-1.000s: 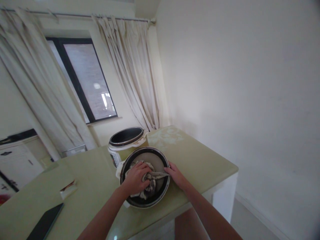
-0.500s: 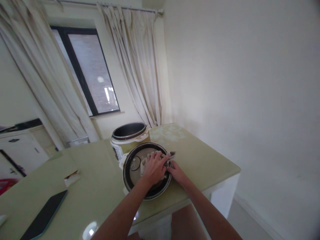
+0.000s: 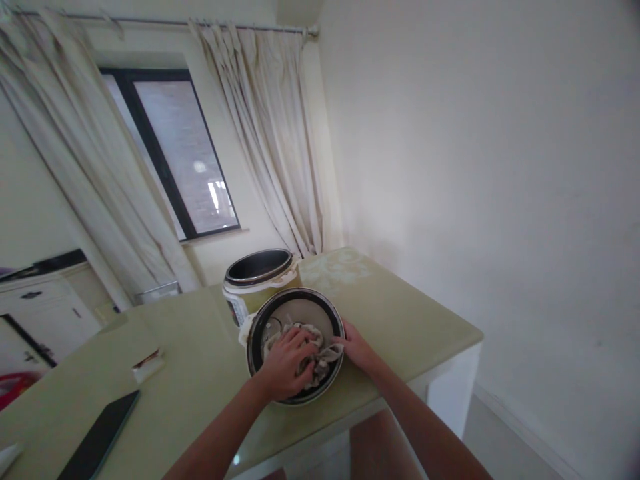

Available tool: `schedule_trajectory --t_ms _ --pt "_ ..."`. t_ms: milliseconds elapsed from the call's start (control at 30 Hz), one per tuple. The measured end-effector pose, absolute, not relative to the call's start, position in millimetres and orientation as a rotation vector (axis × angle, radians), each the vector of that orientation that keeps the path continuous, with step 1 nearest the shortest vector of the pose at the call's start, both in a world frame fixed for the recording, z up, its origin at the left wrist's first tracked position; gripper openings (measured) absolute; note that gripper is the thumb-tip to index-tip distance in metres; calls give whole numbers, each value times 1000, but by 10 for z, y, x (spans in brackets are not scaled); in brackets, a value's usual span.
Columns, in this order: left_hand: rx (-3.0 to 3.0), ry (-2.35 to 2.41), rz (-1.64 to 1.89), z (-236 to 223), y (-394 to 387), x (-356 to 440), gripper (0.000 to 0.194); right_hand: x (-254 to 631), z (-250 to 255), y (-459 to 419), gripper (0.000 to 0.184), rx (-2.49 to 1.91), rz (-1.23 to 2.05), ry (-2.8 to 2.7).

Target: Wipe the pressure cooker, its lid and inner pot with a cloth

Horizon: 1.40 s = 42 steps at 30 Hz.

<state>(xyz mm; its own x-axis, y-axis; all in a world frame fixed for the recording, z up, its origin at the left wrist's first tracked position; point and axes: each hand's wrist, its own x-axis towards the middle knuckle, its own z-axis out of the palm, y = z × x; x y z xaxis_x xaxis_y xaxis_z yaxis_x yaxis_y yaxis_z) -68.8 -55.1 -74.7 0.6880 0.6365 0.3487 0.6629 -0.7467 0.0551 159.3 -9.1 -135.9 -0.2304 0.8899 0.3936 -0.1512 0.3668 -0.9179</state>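
A round pressure cooker lid (image 3: 320, 313) is tilted with its inner side toward me, showing a grey metal face and a black ring. Across its lower inside lies a crumpled light cloth (image 3: 320, 370). My left hand (image 3: 290, 360) presses on this cloth, fingers curled over it. At the right rim, my right hand (image 3: 354, 343) grips the lid's edge, thumb on the inner side. Behind the lid stands the cooker body (image 3: 260, 273), uncovered, with a dark inside and a white and green outside.
The pale green table (image 3: 400, 313) carries a dark flat tablet-like object (image 3: 103, 433) at the left and a small white packet (image 3: 148, 365) beyond it. A bare wall (image 3: 475, 167) rises at the right. Curtains (image 3: 270, 120) hang beside a window (image 3: 185, 147).
My left hand has slid with the cloth from the lid's right side down and to the left. My right hand stays at the rim. The view has tilted slightly.
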Motion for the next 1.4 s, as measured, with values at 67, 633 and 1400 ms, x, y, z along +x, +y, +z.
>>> schedule_trajectory --t_ms 67,633,1400 --pt "-2787 -1139 -558 -759 -555 -716 30 1601 -1393 -65 53 -738 1103 -1468" --pt "-2444 -1461 -770 -613 -146 7 21 1639 -1420 -67 52 -710 1126 -1472" --pt "-2765 -1418 -1212 -1053 -432 -705 101 1277 -993 -520 66 -897 13 -2099"
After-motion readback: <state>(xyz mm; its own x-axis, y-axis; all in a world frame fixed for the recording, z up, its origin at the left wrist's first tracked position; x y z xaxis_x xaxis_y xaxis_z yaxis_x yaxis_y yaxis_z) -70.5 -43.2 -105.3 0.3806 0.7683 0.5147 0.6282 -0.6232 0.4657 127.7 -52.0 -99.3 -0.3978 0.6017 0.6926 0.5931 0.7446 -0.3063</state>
